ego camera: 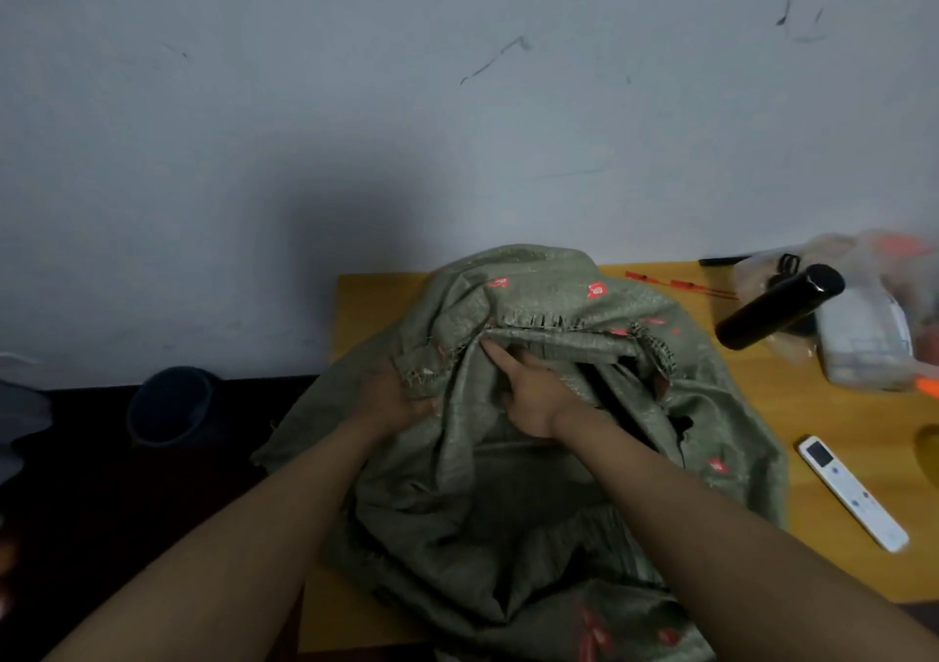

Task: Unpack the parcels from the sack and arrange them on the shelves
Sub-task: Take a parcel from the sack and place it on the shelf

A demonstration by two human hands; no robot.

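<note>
We have the sack (pixel 533 458) slumped on the yellow desk (pixel 838 417), its bulk near the desk's left edge and spilling over the front edge toward us. Our left hand (pixel 394 392) grips a bunched fold of the frayed rim, fingers curled into the cloth. Our right hand (pixel 528 397) rests just beside it with the forefinger stretched along the hem and the other fingers curled on the weave — whether they truly pinch it we cannot tell.

The sack's long axis runs from us toward the wall, and its mouth points away and somewhat to the right, where a dark gap shows under the hem. No parcel is visible inside.

What could go wrong, as we judge it:
- The loose weave at the rim is already fraying; a hard pull there could tear it rather than open it.
- Much of the sack hangs off the front and left edges, so shifting weight inside could drag it off the desk.
- Swinging the mouth rightward could knock the black bottle (pixel 780 306), which lies tilted near the plastic bags (pixel 864 341), or sweep the white remote (pixel 853 494) off the desk — both lie close to the cloth.
</note>
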